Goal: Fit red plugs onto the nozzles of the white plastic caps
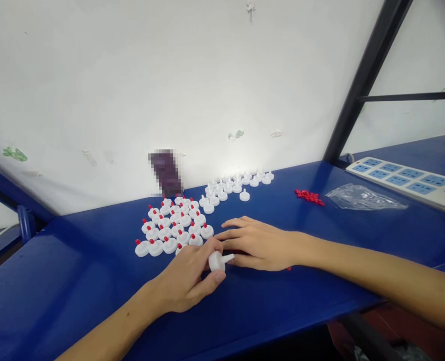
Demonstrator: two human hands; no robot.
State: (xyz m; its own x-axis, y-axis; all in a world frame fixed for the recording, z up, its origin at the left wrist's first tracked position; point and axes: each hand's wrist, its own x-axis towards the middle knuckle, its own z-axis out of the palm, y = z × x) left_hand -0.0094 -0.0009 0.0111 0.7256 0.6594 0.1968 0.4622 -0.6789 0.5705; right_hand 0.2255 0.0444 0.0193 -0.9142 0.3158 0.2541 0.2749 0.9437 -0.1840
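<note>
Blue tabletop [94, 281] meets a pale wall [207, 75]; near the middle, my left fingers [209, 287] pinch a white spouted cap [216, 261], spout pointing right. My right fingers [234, 233] spread beside it; whether they grip anything, I cannot tell. Red-tipped caps [164, 232] stand beyond, leftward, plain caps [228, 188] by the wall, red pieces [308, 196] far right.

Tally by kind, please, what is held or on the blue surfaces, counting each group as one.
White cap in left hand: 1
Red-topped cap group: 1
All-white cap group: 1
Red piece heap: 1
Plastic bag: 1
Power strip: 1
Total: 6, excluding the blurred dark object and half-hidden red bits near the right hand.
</note>
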